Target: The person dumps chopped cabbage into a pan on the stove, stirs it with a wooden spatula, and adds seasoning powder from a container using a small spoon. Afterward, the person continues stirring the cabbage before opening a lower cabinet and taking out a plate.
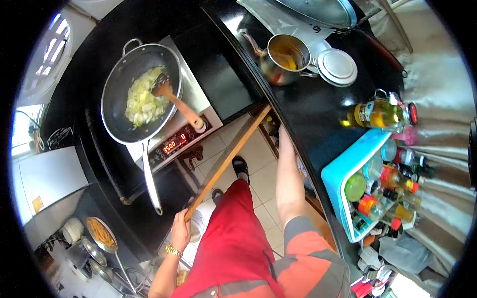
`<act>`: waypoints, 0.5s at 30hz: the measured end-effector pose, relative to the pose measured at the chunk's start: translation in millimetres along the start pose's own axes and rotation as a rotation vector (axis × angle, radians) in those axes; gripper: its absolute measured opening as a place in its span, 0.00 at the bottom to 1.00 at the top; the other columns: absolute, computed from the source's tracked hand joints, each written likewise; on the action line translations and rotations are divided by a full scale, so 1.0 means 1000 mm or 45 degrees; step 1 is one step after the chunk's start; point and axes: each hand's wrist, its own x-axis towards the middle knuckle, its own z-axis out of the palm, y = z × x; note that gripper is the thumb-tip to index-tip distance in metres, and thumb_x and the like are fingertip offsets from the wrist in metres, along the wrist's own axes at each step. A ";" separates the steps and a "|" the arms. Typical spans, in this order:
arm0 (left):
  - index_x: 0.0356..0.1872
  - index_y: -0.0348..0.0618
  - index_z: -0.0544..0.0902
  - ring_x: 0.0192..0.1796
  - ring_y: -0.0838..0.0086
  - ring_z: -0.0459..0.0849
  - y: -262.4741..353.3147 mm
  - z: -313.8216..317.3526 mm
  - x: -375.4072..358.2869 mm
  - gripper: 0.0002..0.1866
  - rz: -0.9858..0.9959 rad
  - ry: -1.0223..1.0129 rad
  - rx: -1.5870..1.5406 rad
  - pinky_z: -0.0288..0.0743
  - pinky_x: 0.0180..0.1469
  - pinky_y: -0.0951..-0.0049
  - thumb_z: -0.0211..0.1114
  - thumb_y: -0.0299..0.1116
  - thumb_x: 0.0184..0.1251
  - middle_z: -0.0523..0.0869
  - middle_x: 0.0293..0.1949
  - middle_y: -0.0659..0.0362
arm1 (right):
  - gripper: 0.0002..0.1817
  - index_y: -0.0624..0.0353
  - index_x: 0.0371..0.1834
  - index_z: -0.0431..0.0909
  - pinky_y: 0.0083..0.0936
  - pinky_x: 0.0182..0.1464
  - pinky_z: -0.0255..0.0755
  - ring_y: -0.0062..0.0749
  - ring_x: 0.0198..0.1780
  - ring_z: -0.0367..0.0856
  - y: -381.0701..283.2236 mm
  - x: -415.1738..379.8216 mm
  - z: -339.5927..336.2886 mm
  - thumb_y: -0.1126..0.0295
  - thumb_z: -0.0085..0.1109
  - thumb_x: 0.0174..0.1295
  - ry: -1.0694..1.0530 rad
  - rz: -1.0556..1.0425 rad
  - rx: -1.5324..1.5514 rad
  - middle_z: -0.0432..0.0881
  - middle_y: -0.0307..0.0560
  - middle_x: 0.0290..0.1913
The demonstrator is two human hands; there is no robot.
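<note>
Head-camera view: left hand (181, 229) grips a long wooden stick's (227, 161) lower end beside the stove; right hand (hidden under the black counter (318, 114)) cannot be judged.

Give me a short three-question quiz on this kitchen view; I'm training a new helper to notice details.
1. True or false: the wooden spatula rests in the pan of chopped vegetables.
2. What does the left hand hold?
A. the pan handle
B. the edge of a wooden door
C. a bottle
3. Fill in: the right arm reaches under the black ____, its hand hidden.

Key: 1 true; 2 B; 3 counter.
</note>
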 end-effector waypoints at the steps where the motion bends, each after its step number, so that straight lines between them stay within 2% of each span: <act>1: 0.70 0.41 0.75 0.65 0.45 0.82 0.000 0.001 0.003 0.24 -0.005 0.001 0.012 0.77 0.66 0.53 0.62 0.23 0.74 0.82 0.61 0.45 | 0.29 0.70 0.70 0.77 0.35 0.78 0.59 0.43 0.71 0.73 0.009 0.011 0.006 0.52 0.53 0.84 0.018 0.009 0.010 0.75 0.57 0.77; 15: 0.67 0.43 0.76 0.61 0.41 0.84 0.005 0.007 0.007 0.23 -0.093 0.025 0.108 0.80 0.61 0.49 0.66 0.23 0.72 0.84 0.58 0.43 | 0.26 0.69 0.68 0.78 0.35 0.72 0.63 0.41 0.66 0.75 0.052 0.038 0.031 0.55 0.53 0.84 0.142 0.095 0.107 0.77 0.55 0.72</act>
